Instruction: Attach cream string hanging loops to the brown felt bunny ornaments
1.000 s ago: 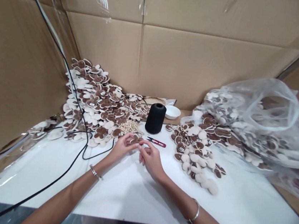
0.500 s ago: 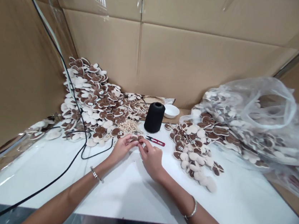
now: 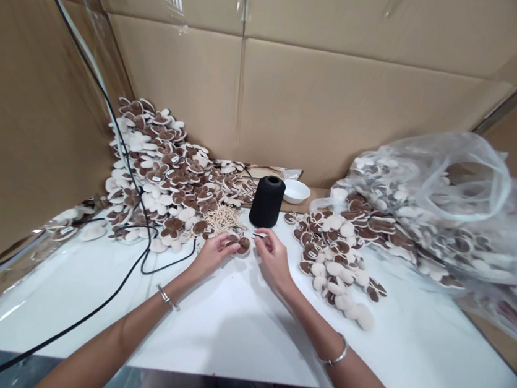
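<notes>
Between the thumb and fingers of my left hand point(image 3: 212, 255) is a brown flower-shaped fabric piece point(image 3: 244, 246), held just above the white table. My right hand point(image 3: 272, 259) is apart from the piece, a little to its right, with thumb and forefinger pinched together. Whatever those fingertips hold, if anything, is too small to make out. Behind them lie thread snips point(image 3: 259, 236), only their dark tip showing while the hand hides the rest. A black thread cone point(image 3: 267, 202) stands just beyond both hands.
Brown and cream flower pieces form a big pile point(image 3: 167, 174) at left and a smaller pile point(image 3: 339, 265) at right. Beige ties point(image 3: 222, 218) lie by the left pile. There are a white bowl point(image 3: 296, 192), a clear plastic bag point(image 3: 465, 180) and a black cable point(image 3: 142, 255).
My right hand has left the fabric piece and moved slightly right, over the snips. The left hand still holds the piece, which is now more exposed.
</notes>
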